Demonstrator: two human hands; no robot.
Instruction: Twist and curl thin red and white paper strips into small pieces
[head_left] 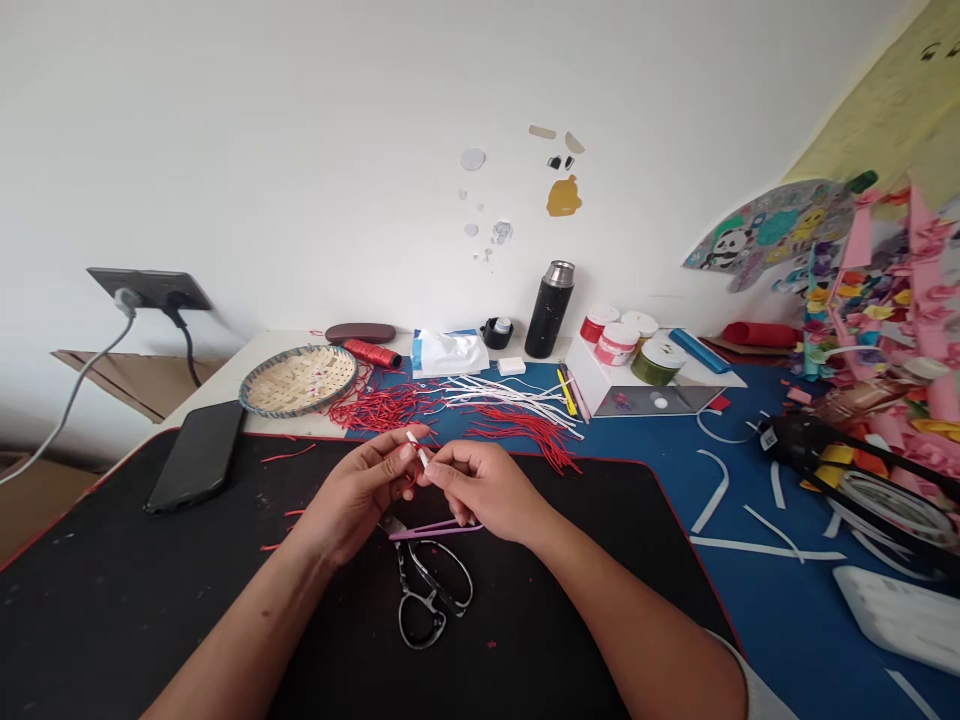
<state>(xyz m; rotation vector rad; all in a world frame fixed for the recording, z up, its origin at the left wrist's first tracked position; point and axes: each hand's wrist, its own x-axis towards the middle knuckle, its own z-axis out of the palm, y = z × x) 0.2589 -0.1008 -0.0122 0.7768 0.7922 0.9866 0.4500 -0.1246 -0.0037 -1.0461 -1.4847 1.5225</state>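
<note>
A person's left hand [360,492] and right hand [484,488] meet above a black desk mat [150,600] at the near edge of a crowded craft tabletop [277,345], holding a short white paper strip [416,450] in the air between them. The left fingers [401,452] and right fingers [450,462] are pinched together on the strip, their tips almost touching. Just below the hands, a slim purple tool [435,531] lies across the top of a pair of black-handled scissors [424,600] on the mat. A black smartphone [196,455] rests at the mat's far left. Beyond the hands, loose red strips [382,408] and white strips [510,395] fan across the tabletop, with more red strips [532,432] spilling toward the mat. To their left sit a woven bamboo tray [298,380] and a spool of red twine [373,353]. Along the far wall stand a pack of tissues [450,353], a black vacuum flask [550,310] and several lidded jars [616,342]. Curved white paper offcuts [765,548] lie on a blue mat [780,620] to the right, below a pink paper construction [922,300] hung with colourful folded pieces
</note>
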